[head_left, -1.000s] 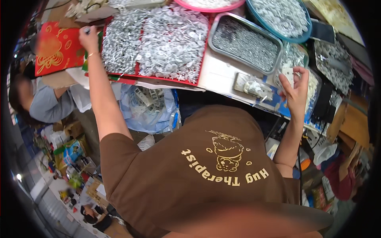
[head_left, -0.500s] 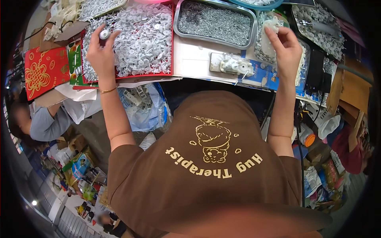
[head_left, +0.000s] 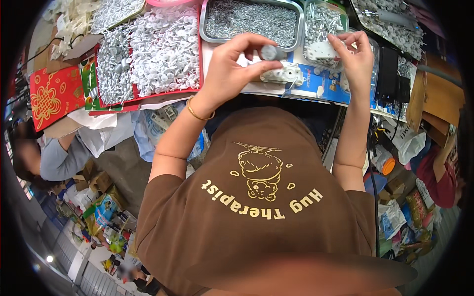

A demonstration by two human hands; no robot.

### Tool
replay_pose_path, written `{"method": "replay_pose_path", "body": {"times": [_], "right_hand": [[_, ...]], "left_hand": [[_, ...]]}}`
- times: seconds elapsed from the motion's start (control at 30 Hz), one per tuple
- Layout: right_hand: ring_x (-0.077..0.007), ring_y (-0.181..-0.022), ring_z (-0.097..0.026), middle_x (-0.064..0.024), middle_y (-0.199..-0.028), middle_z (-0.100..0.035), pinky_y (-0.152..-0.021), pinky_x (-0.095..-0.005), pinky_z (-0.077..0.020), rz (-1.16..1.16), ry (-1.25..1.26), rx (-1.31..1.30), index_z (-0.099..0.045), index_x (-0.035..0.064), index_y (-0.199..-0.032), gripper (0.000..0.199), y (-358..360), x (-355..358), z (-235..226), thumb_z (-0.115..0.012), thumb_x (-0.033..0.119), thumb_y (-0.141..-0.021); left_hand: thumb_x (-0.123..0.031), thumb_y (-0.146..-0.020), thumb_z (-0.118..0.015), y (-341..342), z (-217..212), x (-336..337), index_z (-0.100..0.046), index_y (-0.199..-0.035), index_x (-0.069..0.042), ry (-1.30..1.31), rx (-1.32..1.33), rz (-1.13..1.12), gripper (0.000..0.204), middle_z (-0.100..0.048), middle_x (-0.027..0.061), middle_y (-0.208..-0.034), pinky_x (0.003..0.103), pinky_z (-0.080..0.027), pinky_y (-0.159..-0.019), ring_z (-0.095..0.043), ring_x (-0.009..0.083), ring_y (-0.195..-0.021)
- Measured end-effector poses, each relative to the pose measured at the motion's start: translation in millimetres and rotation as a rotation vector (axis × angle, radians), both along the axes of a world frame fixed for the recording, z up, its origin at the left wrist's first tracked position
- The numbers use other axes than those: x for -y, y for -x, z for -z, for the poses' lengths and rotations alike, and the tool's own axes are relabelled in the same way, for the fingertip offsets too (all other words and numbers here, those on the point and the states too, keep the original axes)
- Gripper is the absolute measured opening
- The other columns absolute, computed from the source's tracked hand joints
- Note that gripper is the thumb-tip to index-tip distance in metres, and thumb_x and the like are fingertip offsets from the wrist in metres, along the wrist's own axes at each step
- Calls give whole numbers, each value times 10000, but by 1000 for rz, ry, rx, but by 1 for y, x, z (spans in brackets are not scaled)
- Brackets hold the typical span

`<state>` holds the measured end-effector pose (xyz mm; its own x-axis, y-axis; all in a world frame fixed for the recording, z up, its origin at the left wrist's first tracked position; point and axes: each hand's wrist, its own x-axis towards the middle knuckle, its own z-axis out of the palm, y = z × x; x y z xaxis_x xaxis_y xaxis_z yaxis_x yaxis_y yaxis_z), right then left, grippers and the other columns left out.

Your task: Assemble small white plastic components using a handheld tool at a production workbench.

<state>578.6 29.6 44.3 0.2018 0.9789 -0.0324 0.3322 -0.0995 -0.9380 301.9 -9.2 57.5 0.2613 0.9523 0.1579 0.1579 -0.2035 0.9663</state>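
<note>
Left hand (head_left: 229,74) pinches small round grey disc (head_left: 269,52) between thumb and fingertips, above white gadget (head_left: 281,75) on table. Right hand (head_left: 356,61) fingers curled on small white piece (head_left: 323,49), over clear tub of screws (head_left: 323,22). Metal tray (head_left: 252,19) behind. Red tray of white buttons (head_left: 158,49) to left.

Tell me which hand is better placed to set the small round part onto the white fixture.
Left, probably. The left hand pinches the small round grey part right above the white fixture. The right hand is off to the side, by the clear tray.
</note>
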Motion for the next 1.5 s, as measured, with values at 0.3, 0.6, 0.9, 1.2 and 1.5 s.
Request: {"method": "replay_pose_path", "body": {"times": [0.3,0.6,0.9,1.2,1.5], "right_hand": [[-132,-1056,-590,-78,-1180,-630,-852,-260,-485,-151,-111,224,-654,36,-1210,240,-12,20,1,-632,127,-989],[-134,-892,-604,-54,-1025,-613,-768,-249,-486,-182,-224,100,-652,6,-1120,329,1,42,-15,-792,114,-842],[-131,-730,-583,-51,-797,-645,-649,-278,-448,-461,-66,111,-732,-11,-926,151,31,45,2,-804,78,-828],[-148,-824,-582,-74,-965,-609,-713,-288,-483,-248,-56,-272,-570,2,-1151,301,31,57,-2,-715,165,-943],[-301,-985,-588,-95,-1088,-669,-863,-392,-470,-383,-396,376,-678,60,-1154,336,51,69,-4,-763,158,-845]], "left_hand": [[-241,-693,-873,-35,13,9,-760,-970,-139,-342,-391,17,316,-681,-13,-994,353,-377,-879,-598,196,-919],[-303,-681,-871,-44,22,16,-738,-953,-156,-472,-560,-94,337,-628,-12,-995,407,-285,-943,-570,199,-960],[-273,-663,-876,-44,22,16,-726,-914,-134,-357,-577,-50,324,-635,-14,-983,410,-278,-944,-575,201,-978],[-318,-666,-887,-38,18,26,-684,-1214,-138,-317,-566,-121,611,-676,2,-1107,400,-272,-981,-594,208,-1064],[-196,-800,-814,8,19,35,-758,-935,-106,-132,-452,-88,172,-772,0,-1005,320,-360,-910,-691,127,-916]]}}
